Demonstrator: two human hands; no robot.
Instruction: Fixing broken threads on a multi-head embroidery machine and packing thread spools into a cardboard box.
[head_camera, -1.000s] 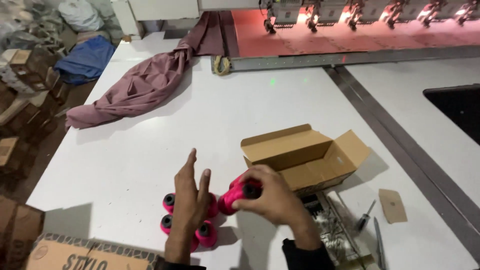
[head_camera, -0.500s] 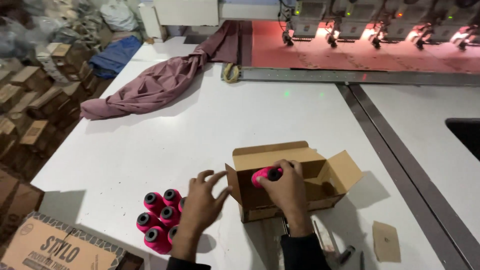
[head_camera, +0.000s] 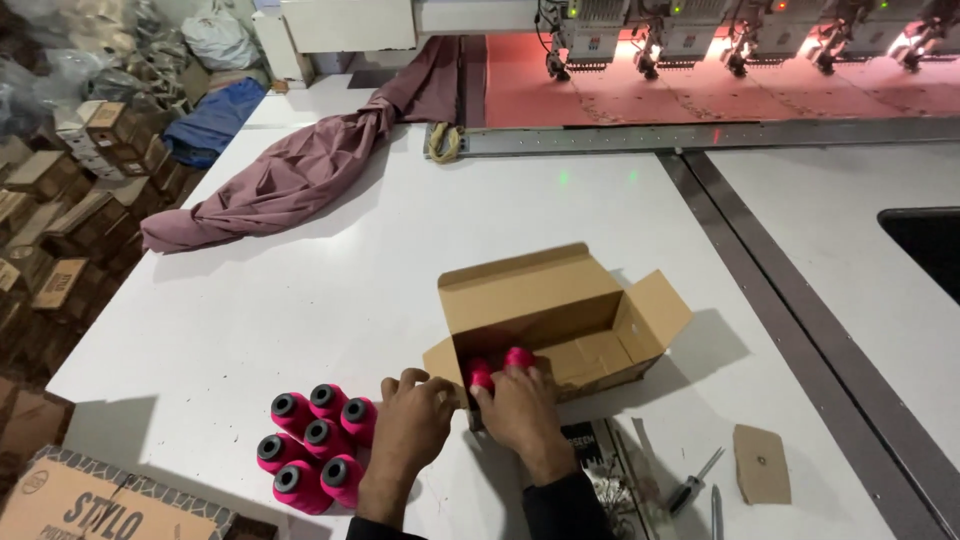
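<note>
1. While both hands worked at the near end of an open box (head_camera: 560, 320), the right hand (head_camera: 522, 412) was curled over two pink spools (head_camera: 500, 366) at the box's mouth, its fingers clamped on them.
2. The left hand (head_camera: 410, 428) lay just beside it, fingers bent against the box's near left corner and flap; whether it gripped the card or only pressed on it could not be told.
3. The box sat on the white desk (head_camera: 330, 300), tilted, with its long lid raised at the back and a side flap splayed out to the right.
4. Six more spools (head_camera: 312, 450), pink with dark cores, stood upright in a tight cluster on the desk just left of the left hand.
5. A screwdriver (head_camera: 692, 484) and a small brown card scrap (head_camera: 762, 464) lay on the desk to the right of the person's right sleeve, apart from the box.
6. A printed carton (head_camera: 90, 505) showed at the lower left corner.
7. A mauve cloth (head_camera: 290, 180) lay bunched across the far left of the desk, well apart from the hands.
8. An embroidery machine (head_camera: 720, 40) with lit heads ran along the far edge, above a red sheet.
</note>
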